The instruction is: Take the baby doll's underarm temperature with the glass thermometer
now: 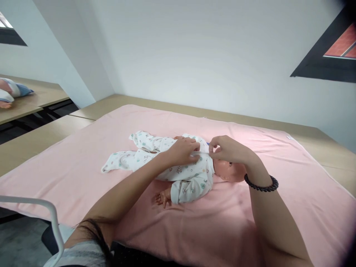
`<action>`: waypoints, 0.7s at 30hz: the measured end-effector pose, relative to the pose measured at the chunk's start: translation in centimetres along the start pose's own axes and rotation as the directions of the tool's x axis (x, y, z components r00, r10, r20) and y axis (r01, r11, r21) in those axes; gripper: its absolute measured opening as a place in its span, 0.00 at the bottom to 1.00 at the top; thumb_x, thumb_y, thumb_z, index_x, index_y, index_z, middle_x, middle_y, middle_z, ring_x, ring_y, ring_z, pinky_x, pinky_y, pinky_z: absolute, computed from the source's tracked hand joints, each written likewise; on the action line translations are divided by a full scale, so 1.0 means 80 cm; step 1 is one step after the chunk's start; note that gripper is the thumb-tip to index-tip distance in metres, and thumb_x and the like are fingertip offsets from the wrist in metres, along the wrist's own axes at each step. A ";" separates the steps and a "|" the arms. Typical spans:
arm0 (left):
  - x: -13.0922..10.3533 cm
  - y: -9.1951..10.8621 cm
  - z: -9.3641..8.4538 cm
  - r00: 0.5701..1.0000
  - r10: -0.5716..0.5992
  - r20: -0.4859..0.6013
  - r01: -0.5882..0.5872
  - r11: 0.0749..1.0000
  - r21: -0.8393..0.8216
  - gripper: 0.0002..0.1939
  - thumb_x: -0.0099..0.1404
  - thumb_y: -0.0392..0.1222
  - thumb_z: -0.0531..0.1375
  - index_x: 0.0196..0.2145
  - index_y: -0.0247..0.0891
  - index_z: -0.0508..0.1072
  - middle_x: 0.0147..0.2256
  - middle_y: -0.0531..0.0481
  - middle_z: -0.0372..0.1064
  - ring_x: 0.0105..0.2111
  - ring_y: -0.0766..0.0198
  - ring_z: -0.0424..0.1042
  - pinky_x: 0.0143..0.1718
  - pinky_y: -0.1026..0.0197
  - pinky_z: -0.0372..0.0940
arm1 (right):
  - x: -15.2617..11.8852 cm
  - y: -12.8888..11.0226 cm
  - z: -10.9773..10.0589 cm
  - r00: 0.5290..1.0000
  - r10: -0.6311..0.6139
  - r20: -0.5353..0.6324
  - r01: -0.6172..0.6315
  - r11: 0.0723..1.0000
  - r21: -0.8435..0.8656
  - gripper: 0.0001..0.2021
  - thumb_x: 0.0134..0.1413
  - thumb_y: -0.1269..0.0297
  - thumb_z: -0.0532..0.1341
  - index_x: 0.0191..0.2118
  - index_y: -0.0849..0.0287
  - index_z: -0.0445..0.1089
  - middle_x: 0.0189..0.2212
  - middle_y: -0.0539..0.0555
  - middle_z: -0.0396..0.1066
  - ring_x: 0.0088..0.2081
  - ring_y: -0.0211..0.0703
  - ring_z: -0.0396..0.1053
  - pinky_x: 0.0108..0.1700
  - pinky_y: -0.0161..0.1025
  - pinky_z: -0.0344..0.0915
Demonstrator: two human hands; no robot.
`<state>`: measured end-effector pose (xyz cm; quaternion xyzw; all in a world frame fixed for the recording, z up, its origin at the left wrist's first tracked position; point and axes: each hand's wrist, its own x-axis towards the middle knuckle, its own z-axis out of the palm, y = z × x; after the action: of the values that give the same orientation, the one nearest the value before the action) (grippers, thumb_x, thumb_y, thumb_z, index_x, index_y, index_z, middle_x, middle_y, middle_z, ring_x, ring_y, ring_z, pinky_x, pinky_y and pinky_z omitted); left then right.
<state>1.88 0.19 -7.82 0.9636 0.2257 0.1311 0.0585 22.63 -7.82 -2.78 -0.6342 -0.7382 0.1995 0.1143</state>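
Note:
A baby doll (228, 171) lies on its back on a pink blanket (83, 152), its head to the right and its legs to the left. It wears a white patterned sleepsuit (191, 183). My left hand (183, 150) rests over the chest with bent fingers, closed on the front edge of the suit. Near the doll's neck, my right hand (226, 148) pinches the collar end of that edge, and the cloth stretches between the two hands. A dark bead bracelet is on my right wrist. My right hand covers part of the doll's face.
The blanket covers a wooden table (322, 142) against a white wall. On another table (50, 91) at the far left lies a second doll (13, 89) in white and blue clothing. A white curved metal bar (52, 213) stands at the lower left.

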 end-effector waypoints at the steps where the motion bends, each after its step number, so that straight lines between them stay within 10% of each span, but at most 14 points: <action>1: -0.003 -0.004 -0.010 0.999 -0.020 0.047 0.021 1.000 -0.014 0.06 0.65 0.42 0.60 0.39 0.39 0.72 0.38 0.49 0.73 0.38 0.58 0.70 0.42 0.56 0.59 | -0.001 0.000 -0.001 1.000 0.016 0.010 -0.016 1.000 0.006 0.04 0.51 0.63 0.63 0.32 0.55 0.75 0.36 0.53 0.72 0.33 0.43 0.71 0.21 0.34 0.60; 13: -0.016 -0.025 -0.042 0.965 0.005 0.262 0.057 0.972 -0.228 0.04 0.64 0.40 0.57 0.32 0.40 0.69 0.33 0.53 0.73 0.35 0.62 0.69 0.39 0.60 0.59 | -0.006 -0.006 -0.002 0.999 0.028 0.020 -0.027 0.999 -0.036 0.04 0.52 0.65 0.61 0.31 0.56 0.74 0.38 0.55 0.73 0.35 0.44 0.73 0.21 0.34 0.61; 21: -0.001 -0.019 -0.016 0.998 -0.039 0.047 0.034 0.995 0.096 0.03 0.61 0.35 0.58 0.30 0.38 0.70 0.33 0.51 0.75 0.35 0.60 0.70 0.45 0.53 0.57 | -0.005 -0.009 0.000 1.000 0.017 0.015 -0.016 0.997 -0.077 0.05 0.52 0.66 0.61 0.31 0.55 0.75 0.37 0.53 0.74 0.35 0.43 0.73 0.26 0.36 0.62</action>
<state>0.86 1.55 -6.89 0.9638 0.2479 0.0957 0.0204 22.05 -8.30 -2.40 -0.6426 -0.7409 0.1771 0.0823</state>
